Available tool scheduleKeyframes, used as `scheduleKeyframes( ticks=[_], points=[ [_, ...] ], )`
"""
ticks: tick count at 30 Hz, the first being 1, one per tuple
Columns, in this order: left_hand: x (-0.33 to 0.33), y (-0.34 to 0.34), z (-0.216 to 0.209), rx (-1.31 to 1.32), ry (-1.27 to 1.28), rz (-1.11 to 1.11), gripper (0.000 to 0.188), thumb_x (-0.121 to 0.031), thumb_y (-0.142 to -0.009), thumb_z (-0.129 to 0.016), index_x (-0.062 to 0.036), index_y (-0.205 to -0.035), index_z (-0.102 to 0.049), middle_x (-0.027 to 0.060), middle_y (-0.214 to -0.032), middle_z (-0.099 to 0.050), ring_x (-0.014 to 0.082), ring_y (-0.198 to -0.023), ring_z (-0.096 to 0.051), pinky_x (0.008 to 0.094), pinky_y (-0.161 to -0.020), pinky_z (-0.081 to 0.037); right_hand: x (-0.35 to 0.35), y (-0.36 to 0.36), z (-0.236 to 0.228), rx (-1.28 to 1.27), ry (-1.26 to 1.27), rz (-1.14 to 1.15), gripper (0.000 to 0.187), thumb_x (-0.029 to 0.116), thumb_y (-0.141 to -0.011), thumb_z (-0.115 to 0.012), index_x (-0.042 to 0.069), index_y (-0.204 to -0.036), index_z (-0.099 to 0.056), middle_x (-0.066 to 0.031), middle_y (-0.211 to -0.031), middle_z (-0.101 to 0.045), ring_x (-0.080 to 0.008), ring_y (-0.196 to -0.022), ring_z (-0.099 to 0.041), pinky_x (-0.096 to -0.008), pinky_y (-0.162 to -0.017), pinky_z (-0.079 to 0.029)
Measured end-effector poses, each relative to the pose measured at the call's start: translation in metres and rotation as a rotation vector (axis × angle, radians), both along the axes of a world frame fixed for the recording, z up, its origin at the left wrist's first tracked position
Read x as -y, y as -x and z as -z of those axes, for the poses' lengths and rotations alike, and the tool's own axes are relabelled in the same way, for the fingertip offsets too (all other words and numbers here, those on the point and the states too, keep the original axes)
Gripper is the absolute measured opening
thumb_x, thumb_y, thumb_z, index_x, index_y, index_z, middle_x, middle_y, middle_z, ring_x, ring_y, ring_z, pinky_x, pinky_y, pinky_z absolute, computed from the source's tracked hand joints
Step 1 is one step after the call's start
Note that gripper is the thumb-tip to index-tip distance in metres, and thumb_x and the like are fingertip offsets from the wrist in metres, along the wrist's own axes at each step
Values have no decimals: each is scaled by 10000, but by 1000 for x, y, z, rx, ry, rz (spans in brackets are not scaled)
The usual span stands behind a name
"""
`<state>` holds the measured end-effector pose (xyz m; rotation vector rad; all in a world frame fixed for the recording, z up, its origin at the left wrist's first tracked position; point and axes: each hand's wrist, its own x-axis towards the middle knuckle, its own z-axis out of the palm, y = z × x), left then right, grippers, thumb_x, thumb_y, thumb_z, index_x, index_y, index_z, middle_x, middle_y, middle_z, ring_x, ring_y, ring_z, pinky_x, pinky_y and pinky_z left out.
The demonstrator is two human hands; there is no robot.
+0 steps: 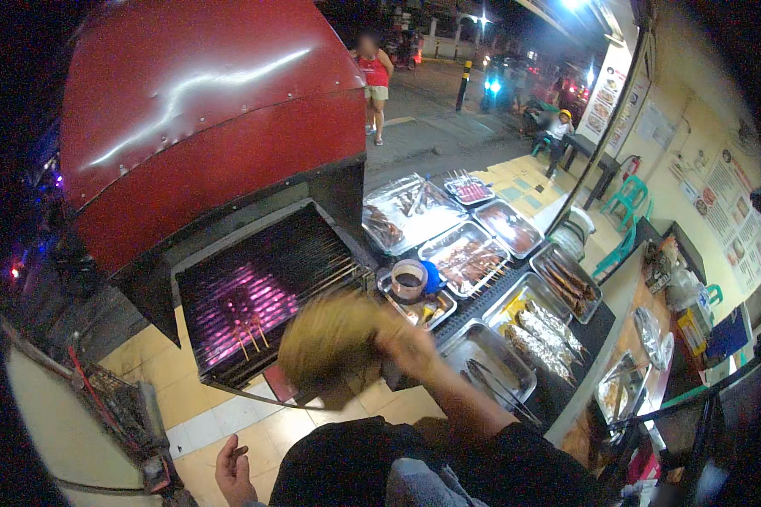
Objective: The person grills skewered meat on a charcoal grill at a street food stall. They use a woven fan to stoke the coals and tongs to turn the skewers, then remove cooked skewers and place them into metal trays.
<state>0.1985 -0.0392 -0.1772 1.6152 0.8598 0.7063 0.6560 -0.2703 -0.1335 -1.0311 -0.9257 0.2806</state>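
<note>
The right hand [407, 345] was closed around the handle end of a woven hand fan [334, 342], its fingers wrapped tight on it. The fan was blurred, a tan rounded shape held just in front of the near right corner of the charcoal grill [266, 291]. The left hand [232, 473] hung low near the bottom edge, over the tiled floor [220, 414], holding nothing, its fingers loosely curled and slightly apart.

On the grill's grate, coals glowed pink-white, and a few skewers [249, 338] lay on the near part of the bars. A large red curved hood [203, 127] rose over the far side of the grill.

To the right of the grill stood a dark counter crowded with metal trays. The nearest tray [490, 363] held tongs. Beyond it, a tray of foil-wrapped items [541, 329] sat beside a tray of skewered meat [571, 287] farther right. A clear plastic jug of dark sauce [408, 280] stood in a small tray just right of the grill, with a blue lid touching its right side. Farther away lay more trays of raw skewers [469, 262], one covered with clear film [406, 211].

In the far distance a person in a red top [374, 80] stood on the street, and another person sat at the far right near green plastic chairs [627, 198].
</note>
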Motion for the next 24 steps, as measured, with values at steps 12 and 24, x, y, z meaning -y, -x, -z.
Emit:
scheduleKeyframes(
  ticks=[12, 24],
  points=[
    [-8, -6, 9, 35, -12, 44, 587, -299, -977, -718, -44, -1468, -519, 119, -1454, -587, 202, -1105, -647, 326, -905, -527, -5, 28, 23, 564, 425, 0, 346, 207, -1004, -644, 29, -1302, -646, -117, -1246, -677, -235, -1113, -630, -390, -989, -477],
    [1, -7, 13, 122, 12, -8, 614, -167, -970, -681, -64, -1525, -438, 148, -1501, -548, 214, -1114, -626, 328, -921, -507, -19, 63, 39, 241, 384, -536, 264, 187, -1006, -611, 31, -1211, -672, -88, -1116, -711, -228, -1038, -645, -383, -893, -519]
  ],
)
